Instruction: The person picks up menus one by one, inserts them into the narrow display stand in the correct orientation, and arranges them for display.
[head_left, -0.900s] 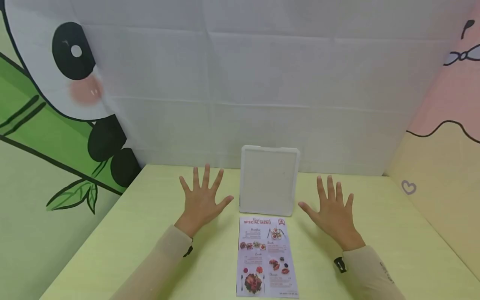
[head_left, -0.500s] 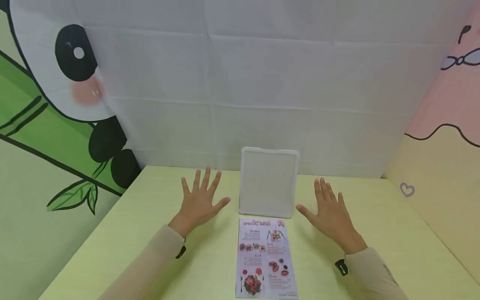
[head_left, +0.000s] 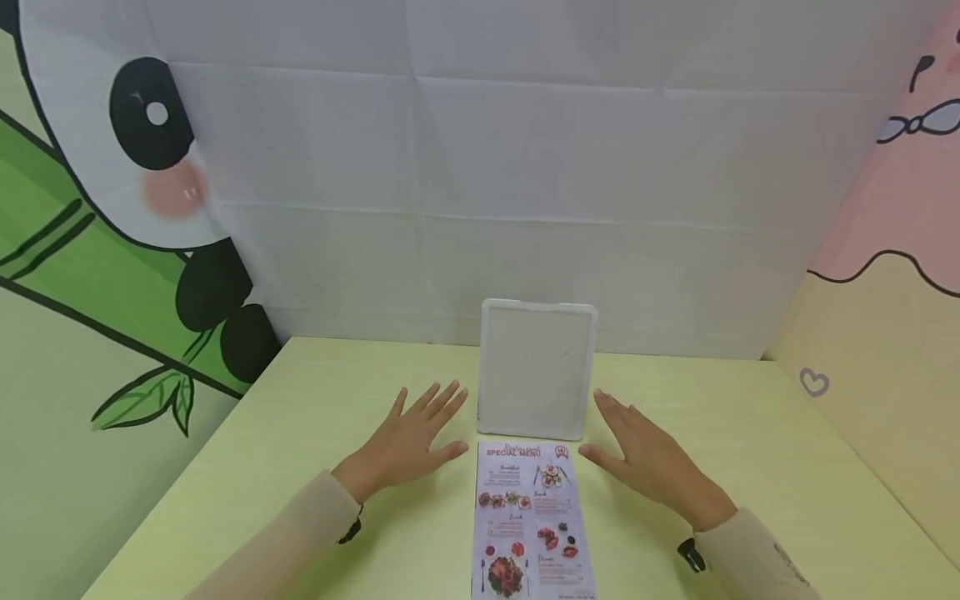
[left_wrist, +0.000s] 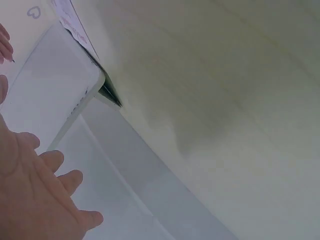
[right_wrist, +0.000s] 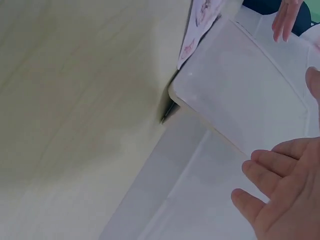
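A white framed panel [head_left: 534, 371] stands upright, leaning slightly back, near the rear of the table. In front of it a printed restaurant menu [head_left: 528, 521] lies flat. To the left of both, my left hand [head_left: 408, 442] hovers with straight, spread fingers and holds nothing. On the right side my right hand [head_left: 645, 454] is held out, fingers straight and close together, thumb apart, also holding nothing. In the left wrist view the panel [left_wrist: 55, 85] shows beyond the left fingers; in the right wrist view the panel's edge [right_wrist: 220, 135] lies near the right fingertips.
The pale yellow table [head_left: 750, 433] meets a white cloth backdrop [head_left: 525, 167] at its rear edge. A panda-and-bamboo painted wall [head_left: 135, 292] flanks the left, and a pink and cream wall [head_left: 877, 333] the right. A dark strip [right_wrist: 170, 112] shows behind the panel's base.
Both hands have moved inward toward the panel and menu, and nearer to me. The fingers have come closer together, more so on the right. The panel and menu have stayed in place.
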